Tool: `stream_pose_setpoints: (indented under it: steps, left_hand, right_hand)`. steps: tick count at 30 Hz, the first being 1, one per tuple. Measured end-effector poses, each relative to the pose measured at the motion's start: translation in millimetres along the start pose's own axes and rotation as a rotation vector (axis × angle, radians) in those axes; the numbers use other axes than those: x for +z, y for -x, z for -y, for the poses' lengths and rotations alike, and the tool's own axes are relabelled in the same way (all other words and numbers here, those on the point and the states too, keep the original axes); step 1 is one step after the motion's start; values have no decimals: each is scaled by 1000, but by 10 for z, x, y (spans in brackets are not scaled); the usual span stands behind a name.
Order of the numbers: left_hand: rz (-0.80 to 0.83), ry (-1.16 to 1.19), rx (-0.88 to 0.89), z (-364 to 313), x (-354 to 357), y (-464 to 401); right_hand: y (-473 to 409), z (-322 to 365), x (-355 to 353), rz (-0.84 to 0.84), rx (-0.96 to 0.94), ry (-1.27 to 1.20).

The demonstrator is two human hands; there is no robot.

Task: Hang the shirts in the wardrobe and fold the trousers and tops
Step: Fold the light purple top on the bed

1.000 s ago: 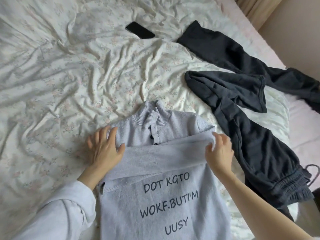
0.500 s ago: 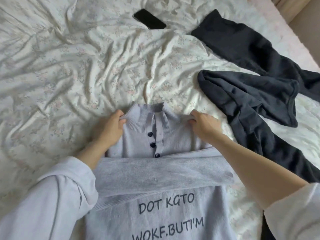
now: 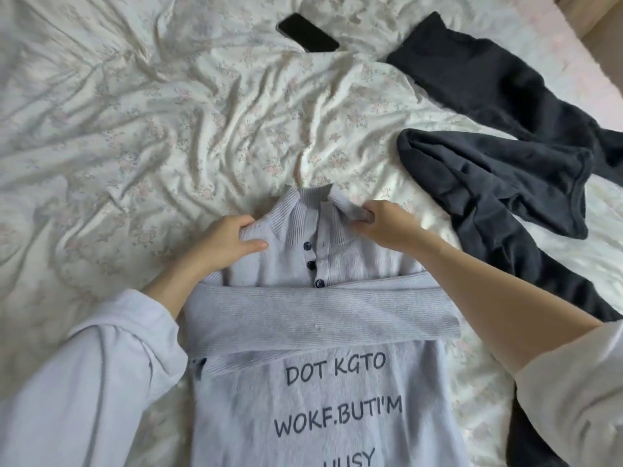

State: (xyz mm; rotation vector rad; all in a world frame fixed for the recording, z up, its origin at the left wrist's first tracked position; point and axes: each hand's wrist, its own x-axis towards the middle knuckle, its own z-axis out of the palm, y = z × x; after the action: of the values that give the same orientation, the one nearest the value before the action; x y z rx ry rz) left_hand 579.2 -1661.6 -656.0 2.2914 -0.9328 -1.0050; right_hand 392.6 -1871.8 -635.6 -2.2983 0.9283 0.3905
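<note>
A pale lilac knit top point(image 3: 323, 392) with dark printed letters and three dark buttons lies face up on the bed, its sleeves folded across the chest. My left hand point(image 3: 224, 242) grips the left shoulder beside the ribbed collar. My right hand point(image 3: 384, 224) pinches the right shoulder and lifts that corner slightly off the sheet. Dark grey trousers point(image 3: 499, 183) lie spread out to the right, one leg doubled over.
A black phone point(image 3: 308, 32) lies on the crumpled floral sheet point(image 3: 135, 136) at the back. The bed's pink edge point(image 3: 566, 52) runs along the far right. The trousers' lower part point(image 3: 536, 443) reaches the bottom right corner.
Both hands left the folded sleeves and moved up to the shoulders beside the collar. They now grip the fabric, and the right corner has risen a little.
</note>
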Motion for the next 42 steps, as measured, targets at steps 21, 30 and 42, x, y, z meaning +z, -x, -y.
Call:
stream_pose_setpoints:
  steps: [21,30,42]
  left_hand:
    - [81,-439,404,394,1048,2907]
    - [-71,-579,580,733,1819,3749]
    - [-273,-701,263,513,1881,3683]
  right_hand:
    - [2981,-725,1243,-84,-558,394]
    - [3803,-1164,1931,-141,-676,463]
    - [3808,-899,2115,-146,-285,358]
